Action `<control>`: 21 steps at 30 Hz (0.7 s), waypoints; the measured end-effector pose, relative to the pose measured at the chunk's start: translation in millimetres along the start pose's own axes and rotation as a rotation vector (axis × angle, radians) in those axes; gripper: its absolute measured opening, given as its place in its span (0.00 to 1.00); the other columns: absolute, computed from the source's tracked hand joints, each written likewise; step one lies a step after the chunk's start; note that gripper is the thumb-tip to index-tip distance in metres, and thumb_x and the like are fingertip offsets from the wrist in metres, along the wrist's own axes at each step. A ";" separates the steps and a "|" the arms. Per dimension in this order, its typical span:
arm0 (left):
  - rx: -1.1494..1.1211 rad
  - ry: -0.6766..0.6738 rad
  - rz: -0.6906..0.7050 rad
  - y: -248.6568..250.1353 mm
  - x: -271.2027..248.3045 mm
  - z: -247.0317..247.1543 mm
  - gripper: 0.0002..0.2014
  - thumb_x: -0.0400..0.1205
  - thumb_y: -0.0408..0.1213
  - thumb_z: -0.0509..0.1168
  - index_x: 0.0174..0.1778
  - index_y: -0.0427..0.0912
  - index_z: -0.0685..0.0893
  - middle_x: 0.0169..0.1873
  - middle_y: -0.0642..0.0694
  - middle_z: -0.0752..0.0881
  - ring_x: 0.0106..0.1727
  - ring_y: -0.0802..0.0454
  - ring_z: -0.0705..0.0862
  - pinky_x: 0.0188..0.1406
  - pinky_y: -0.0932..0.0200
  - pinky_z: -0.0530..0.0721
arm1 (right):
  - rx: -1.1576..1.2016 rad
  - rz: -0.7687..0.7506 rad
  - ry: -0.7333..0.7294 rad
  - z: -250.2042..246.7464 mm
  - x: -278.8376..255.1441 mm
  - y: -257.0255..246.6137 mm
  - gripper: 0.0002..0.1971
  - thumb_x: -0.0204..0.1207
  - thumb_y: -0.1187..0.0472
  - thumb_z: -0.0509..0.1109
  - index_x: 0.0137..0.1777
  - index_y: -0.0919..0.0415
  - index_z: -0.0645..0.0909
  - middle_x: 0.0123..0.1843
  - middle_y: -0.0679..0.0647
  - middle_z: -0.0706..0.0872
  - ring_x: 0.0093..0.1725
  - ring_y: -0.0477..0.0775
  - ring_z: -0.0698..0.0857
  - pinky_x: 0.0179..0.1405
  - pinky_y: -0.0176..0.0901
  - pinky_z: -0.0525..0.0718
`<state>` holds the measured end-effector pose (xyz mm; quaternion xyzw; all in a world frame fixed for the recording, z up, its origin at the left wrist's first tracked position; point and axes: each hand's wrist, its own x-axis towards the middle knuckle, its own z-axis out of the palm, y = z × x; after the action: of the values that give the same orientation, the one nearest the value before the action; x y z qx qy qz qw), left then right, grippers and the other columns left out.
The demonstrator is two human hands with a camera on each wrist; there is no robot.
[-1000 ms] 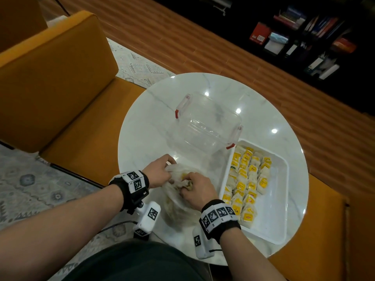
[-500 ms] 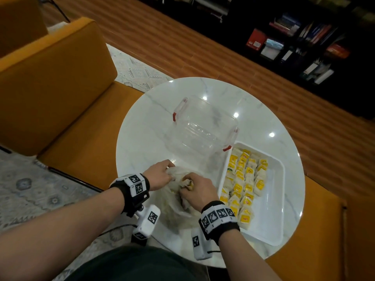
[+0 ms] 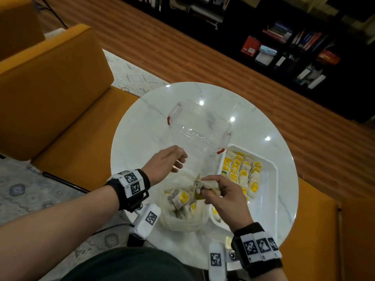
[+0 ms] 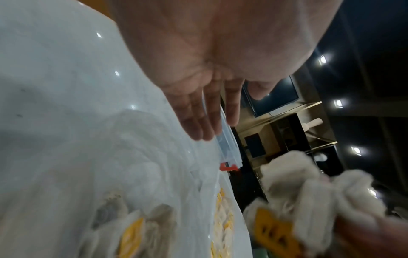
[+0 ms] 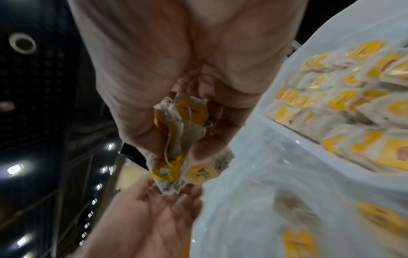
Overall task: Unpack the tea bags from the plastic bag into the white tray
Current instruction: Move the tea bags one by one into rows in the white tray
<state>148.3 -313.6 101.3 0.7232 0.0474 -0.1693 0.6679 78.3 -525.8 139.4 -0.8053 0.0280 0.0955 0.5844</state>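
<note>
A crumpled clear plastic bag [image 3: 183,217] with several yellow-tagged tea bags lies on the round marble table near its front edge. My right hand [image 3: 220,196] grips a bunch of tea bags [image 3: 205,184] just above the bag's mouth; the right wrist view shows the bunch [image 5: 178,139] pinched between thumb and fingers. My left hand [image 3: 168,162] hovers open, fingers straight [image 4: 198,113], left of the bunch and holding nothing. The white tray [image 3: 269,199] sits to the right, rows of tea bags [image 3: 241,169] filling its left half.
An empty clear container [image 3: 199,126] with red latches stands behind the hands, touching the tray's far left corner. A mustard sofa [image 3: 50,94] runs along the left. The table's rim [image 3: 292,159] curves close beside the tray. Dark bookshelves [image 3: 294,47] stand beyond the wood floor.
My right hand has lifted a bunch of tea bags out of the plastic bag. My left hand has let go of the bag's rim and opened, moving up and away.
</note>
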 end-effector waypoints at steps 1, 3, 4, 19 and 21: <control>-0.021 -0.046 -0.034 3.7 -0.6 5.0 0.20 0.92 0.51 0.55 0.52 0.42 0.88 0.52 0.40 0.89 0.54 0.37 0.88 0.58 0.45 0.87 | 0.051 -0.019 0.016 -3.9 -0.7 -9.5 0.14 0.74 0.77 0.76 0.47 0.55 0.91 0.42 0.55 0.93 0.39 0.50 0.89 0.37 0.47 0.89; -0.024 -0.116 -0.126 5.7 -1.7 15.2 0.29 0.90 0.61 0.51 0.54 0.42 0.89 0.53 0.39 0.90 0.52 0.38 0.90 0.61 0.40 0.87 | 0.141 -0.060 0.054 -9.5 -0.1 -27.1 0.13 0.75 0.77 0.76 0.49 0.57 0.90 0.44 0.55 0.93 0.41 0.51 0.90 0.37 0.45 0.89; -0.046 -0.160 -0.176 6.0 -3.1 20.4 0.34 0.87 0.68 0.49 0.56 0.43 0.89 0.53 0.40 0.89 0.50 0.40 0.91 0.61 0.39 0.88 | 0.182 -0.083 0.062 -11.5 0.1 -34.7 0.12 0.74 0.75 0.76 0.49 0.58 0.90 0.44 0.55 0.93 0.41 0.51 0.90 0.37 0.45 0.89; -0.527 -0.429 -0.301 33.8 -14.6 60.1 0.24 0.88 0.56 0.61 0.70 0.43 0.84 0.64 0.36 0.88 0.54 0.41 0.90 0.60 0.41 0.88 | -0.321 0.101 0.054 -14.2 33.7 -38.5 0.21 0.63 0.55 0.83 0.53 0.44 0.78 0.48 0.46 0.89 0.44 0.45 0.90 0.44 0.47 0.91; -0.537 -0.414 -0.274 35.2 -13.9 60.2 0.20 0.87 0.54 0.64 0.67 0.43 0.84 0.57 0.39 0.90 0.51 0.45 0.90 0.56 0.44 0.88 | -0.366 0.035 0.113 -13.8 31.2 -42.1 0.22 0.63 0.57 0.84 0.54 0.47 0.77 0.49 0.42 0.85 0.46 0.40 0.86 0.42 0.33 0.85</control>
<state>134.6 -374.1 136.0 0.4596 0.0503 -0.3817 0.8004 117.2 -523.5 177.0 -0.9017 0.0568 0.0636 0.4238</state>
